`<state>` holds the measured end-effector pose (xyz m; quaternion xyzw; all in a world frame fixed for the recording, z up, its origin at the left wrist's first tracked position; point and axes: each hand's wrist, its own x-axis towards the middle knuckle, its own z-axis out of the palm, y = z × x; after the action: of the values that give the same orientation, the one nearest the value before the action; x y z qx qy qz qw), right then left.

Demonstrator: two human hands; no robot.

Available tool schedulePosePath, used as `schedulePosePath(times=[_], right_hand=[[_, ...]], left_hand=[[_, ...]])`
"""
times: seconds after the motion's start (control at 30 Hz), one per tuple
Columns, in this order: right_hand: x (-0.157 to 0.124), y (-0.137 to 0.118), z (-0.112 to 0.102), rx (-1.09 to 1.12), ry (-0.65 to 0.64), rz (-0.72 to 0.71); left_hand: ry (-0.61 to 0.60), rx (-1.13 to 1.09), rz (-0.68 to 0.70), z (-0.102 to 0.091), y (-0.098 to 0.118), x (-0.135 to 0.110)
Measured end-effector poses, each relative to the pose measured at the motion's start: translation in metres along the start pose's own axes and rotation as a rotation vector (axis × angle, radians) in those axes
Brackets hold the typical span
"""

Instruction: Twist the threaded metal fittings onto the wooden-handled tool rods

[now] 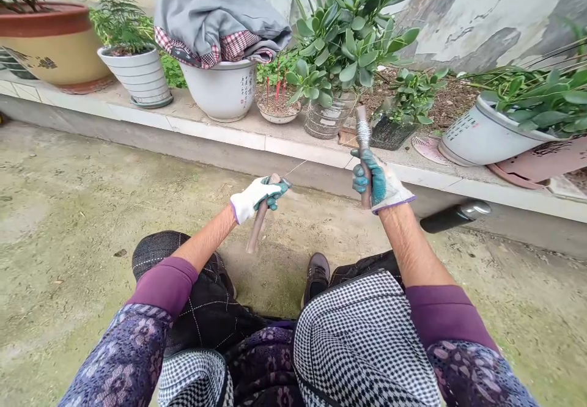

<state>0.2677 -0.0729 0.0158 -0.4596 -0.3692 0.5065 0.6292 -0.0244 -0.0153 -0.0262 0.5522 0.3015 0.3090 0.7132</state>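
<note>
So it looked like you were partway through working a thin strand between two sticks, though whether you were winding it or paying it out I couldn't tell. Over on the left, your left hand (pixel 263 198) was closed snugly round a wooden stick (pixel 257 227), which leaned with its lower end pointing back toward you. The thin line (pixel 296 169) ran from about that hand up to the right, then got lost against the background, so I can't swear where it ended. On the right, your right hand (pixel 378 181) was wrapped tight round a second stick (pixel 364 156), nearly upright, with shiny windings (pixel 363 133) bunched above your grip. My read: the next move called for keeping both grips firm and the pull even, so nothing slackened or snagged. Room-wise, the ground (pixel 68 211) spread wide past your left knee (pixel 158 248), which seemed the easy side for pulling. In the middle, the tiled edge of the ledge (pixel 302 151) ran beyond your hands, with the dish of red sticks (pixel 279 113) and the clear container (pixel 323 120) near its lip. The right looked tighter: black pot (pixel 389 133) behind the wound stick, dark cylinder (pixel 452 216) beside your forearm, tipped white pot (pixel 486 132) farther along, so that elbow needed some care.
</note>
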Motion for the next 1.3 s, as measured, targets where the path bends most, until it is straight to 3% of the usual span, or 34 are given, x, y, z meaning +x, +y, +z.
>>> schedulePosePath(times=[0.13, 0.4, 0.57, 0.83, 1.03, 1.17, 1.3], right_hand=[[0.000, -0.004, -0.003, 0.018, -0.003, -0.039], [-0.004, -0.003, -0.002, 0.016, -0.008, -0.039], [-0.005, -0.004, -0.004, 0.041, -0.006, -0.056], [-0.007, -0.015, -0.015, 0.095, 0.059, -0.088], [-0.006, -0.017, -0.021, 0.078, 0.072, -0.107], [-0.016, -0.019, -0.012, -0.004, 0.058, -0.114], [-0.028, -0.011, 0.008, -0.210, -0.048, -0.058]], left_hand=[[0.145, -0.061, -0.011, 0.000, 0.001, 0.004], [0.090, -0.441, -0.023, -0.018, 0.013, 0.008], [0.096, -0.553, 0.055, -0.022, 0.025, 0.004], [0.350, -0.494, 0.062, -0.032, 0.026, 0.010], [0.569, -0.409, 0.009, -0.037, 0.011, 0.019], [0.678, -0.192, -0.032, -0.047, -0.006, 0.020], [0.735, 0.027, 0.091, -0.043, -0.010, 0.018]])
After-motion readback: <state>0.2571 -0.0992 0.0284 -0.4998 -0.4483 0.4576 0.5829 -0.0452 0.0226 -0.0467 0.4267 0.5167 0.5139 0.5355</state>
